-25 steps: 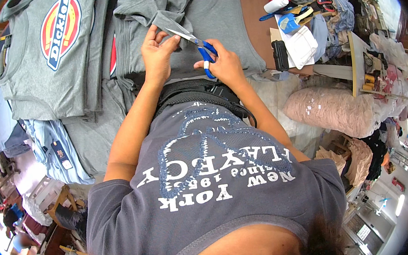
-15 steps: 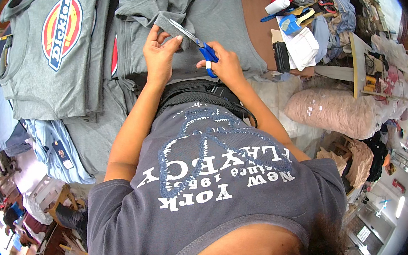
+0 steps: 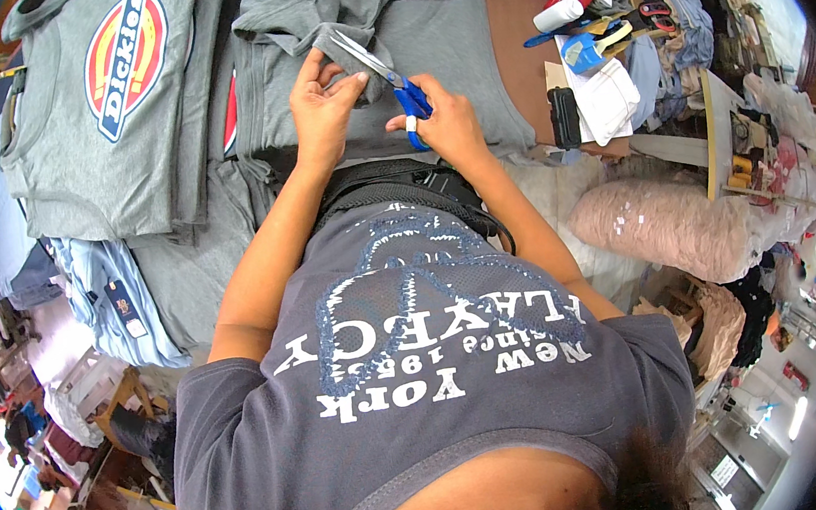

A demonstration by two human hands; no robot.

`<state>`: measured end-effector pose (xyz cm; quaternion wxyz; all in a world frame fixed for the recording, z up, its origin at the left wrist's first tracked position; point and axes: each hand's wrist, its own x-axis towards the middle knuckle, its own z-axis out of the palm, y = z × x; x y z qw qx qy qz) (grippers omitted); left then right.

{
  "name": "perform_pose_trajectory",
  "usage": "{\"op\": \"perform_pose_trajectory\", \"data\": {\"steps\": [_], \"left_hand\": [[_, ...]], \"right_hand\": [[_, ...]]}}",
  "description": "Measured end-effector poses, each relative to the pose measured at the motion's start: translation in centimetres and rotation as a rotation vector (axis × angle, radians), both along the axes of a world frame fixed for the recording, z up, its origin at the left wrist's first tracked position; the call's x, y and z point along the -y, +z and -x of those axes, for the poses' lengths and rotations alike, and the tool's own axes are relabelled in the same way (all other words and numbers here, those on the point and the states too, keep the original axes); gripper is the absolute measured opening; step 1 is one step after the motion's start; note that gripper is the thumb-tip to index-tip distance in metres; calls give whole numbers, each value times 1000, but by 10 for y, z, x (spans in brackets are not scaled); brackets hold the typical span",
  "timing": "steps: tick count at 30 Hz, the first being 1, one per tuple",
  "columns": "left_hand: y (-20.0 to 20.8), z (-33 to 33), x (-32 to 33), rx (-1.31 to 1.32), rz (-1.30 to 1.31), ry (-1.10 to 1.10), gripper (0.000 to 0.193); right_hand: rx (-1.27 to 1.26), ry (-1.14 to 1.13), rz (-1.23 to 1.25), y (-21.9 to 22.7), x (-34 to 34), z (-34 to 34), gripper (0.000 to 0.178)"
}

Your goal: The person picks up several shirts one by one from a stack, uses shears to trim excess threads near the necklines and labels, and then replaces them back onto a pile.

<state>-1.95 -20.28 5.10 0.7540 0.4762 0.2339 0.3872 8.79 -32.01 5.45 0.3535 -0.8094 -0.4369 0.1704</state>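
Scissors (image 3: 416, 100) with blue handles, a white band around the near handle loop, and slim silvery blades lie aslant in front of the wearer, tips pointing far and left, handles near and right; the blades appear narrowly parted. The right hand (image 3: 450, 121) grasps them by the loops. The blades overlie a raised flap of the grey garment (image 3: 452, 69); whether they touch the cloth cannot be told. The left hand (image 3: 323, 106) grips this flap between thumb and fingers, just left of the blades. The garment is plain heather grey, bunched into soft folds on its far side and spread flatter toward the near side, with a curved right edge. It lies on a brown table (image 3: 515, 26), visible along its right. Left of it rests a folded grey shirt (image 3: 43, 145) bearing an oval print in red, yellow, blue and white; nearer on that side hangs a pale blue garment (image 3: 88, 276) with a dark tag. To the right on the table are a black case (image 3: 565, 118), a white container (image 3: 606, 96) and a white cylinder (image 3: 558, 14). Farther right and nearer sits a large pinkish bundle (image 3: 667, 230).
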Motion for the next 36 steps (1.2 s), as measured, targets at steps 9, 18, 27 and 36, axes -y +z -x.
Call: {"op": "perform_pose_trajectory", "data": {"steps": [9,18,27,36], "left_hand": [[-5,1,-4,-8,-8,-2,53],[-6,-2,-1,-60,47,-64,64],[-19,11,-16,-421,-48,-182,38],[29,10,-8,-84,565,-307,9]], "right_hand": [[-203,13,106,2,0,-3,44],[-369,-23,-463,-4,-60,-12,50],[-170,115,-476,41,-121,-25,45],[-224,236,-424,11,-143,-37,42]]}}
